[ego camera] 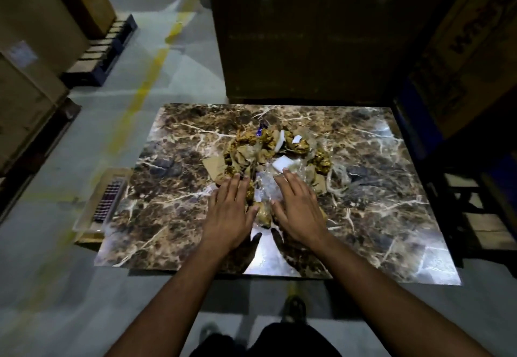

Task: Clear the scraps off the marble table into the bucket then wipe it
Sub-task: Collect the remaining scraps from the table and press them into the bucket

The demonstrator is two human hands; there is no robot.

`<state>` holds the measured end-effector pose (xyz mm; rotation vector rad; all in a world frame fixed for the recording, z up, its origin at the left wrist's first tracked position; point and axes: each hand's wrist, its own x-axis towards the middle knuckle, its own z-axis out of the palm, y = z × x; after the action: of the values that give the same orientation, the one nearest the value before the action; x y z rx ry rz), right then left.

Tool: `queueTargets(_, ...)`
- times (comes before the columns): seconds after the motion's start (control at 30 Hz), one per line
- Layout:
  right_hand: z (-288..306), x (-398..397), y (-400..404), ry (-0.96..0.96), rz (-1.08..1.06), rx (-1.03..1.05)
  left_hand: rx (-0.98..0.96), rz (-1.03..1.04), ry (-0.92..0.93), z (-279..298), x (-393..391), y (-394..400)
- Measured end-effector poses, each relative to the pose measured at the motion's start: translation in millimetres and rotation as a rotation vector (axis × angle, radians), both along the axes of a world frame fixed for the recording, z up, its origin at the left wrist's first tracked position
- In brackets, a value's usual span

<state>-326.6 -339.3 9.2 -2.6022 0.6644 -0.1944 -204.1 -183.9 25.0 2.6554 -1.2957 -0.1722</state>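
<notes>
A brown veined marble table (377, 188) lies in front of me. In its middle sits a heap of scraps (268, 149): crumpled brown paper, gold wrappers, clear plastic, white foam pieces and a bit of blue. My left hand (230, 214) lies flat with straight fingers at the heap's near left edge, fingertips touching brown paper. My right hand (298, 208) lies flat on the clear plastic at the heap's near right side. A gold scrap (264, 215) sits between the two hands. No bucket is in view.
A clear plastic box (102, 202) with dark rows inside stands on the floor at the table's left edge. Large cardboard boxes (307, 29) rise behind the table and at the right. Boxes on pallets (33, 57) line the left. A yellow floor line (151, 74) runs away.
</notes>
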Motion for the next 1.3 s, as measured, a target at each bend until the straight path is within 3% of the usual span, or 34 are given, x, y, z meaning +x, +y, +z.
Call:
queueTargets(0.23,-18,0,-37,-0.216,-0.283,0.122,-0.138,0.097,0.277,-28,39,-44)
queueTargets(0.4,-38,17,-46,-0.106,-0.446,0.224,-0.163,0.127,0.397,-50,57,-65)
queueTargets(0.5,-52,37,-39,-0.056,-0.451,0.287,-0.147,0.189,0.556,-71,52,-70)
queueTargets(0.57,-63,50,-30,-0.061,-0.438,0.308,-0.183,0.203,0.567,-82,46,-72)
queueTargets(0.63,-69,60,-19,-0.088,-0.452,0.294,-0.256,0.239,0.623,-86,39,-75)
queueTargets(0.93,-77,89,1,-0.303,-0.572,0.307,-0.746,0.656,1.207,-77,22,-102)
queueTargets(1.07,-71,96,1,-0.482,-0.674,0.556,-0.844,0.602,1.249,-65,22,-111)
queueTargets(1.17,-61,99,-6,-0.63,-0.729,0.761,-0.807,0.562,1.245,-62,25,-111)
queueTargets(1.3,-41,109,-11,-0.413,-0.63,0.668,-0.748,0.497,1.259,-59,26,-115)
